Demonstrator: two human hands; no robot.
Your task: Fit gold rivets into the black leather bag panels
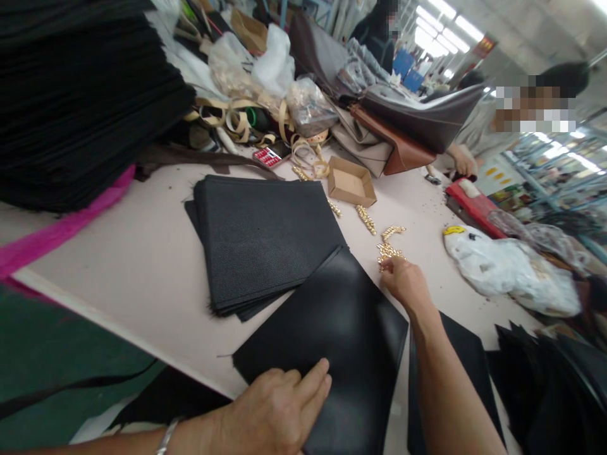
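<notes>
My left hand (279, 404) rests on a smooth black leather panel (351, 316), its index and middle fingers stretched out across the surface. Nothing is held in it. My right hand (405, 281) reaches to a small heap of gold metal fittings (389, 250), fingertips pinched together at its near edge. What lies between those fingertips is too small to make out. Left of the panel sits a stack of grained black leather pieces (265, 234), which the panel's upper corner overlaps. Under my right forearm lies another black piece (467, 354).
An open cardboard box (351, 181) stands behind rows of gold fittings (365, 219). A tall black stack (85, 101) fills the left. Brown leather (403, 120), tape rolls and plastic bags crowd the back. A white bag (507, 262) lies right; a co-worker (493, 133) stands beyond.
</notes>
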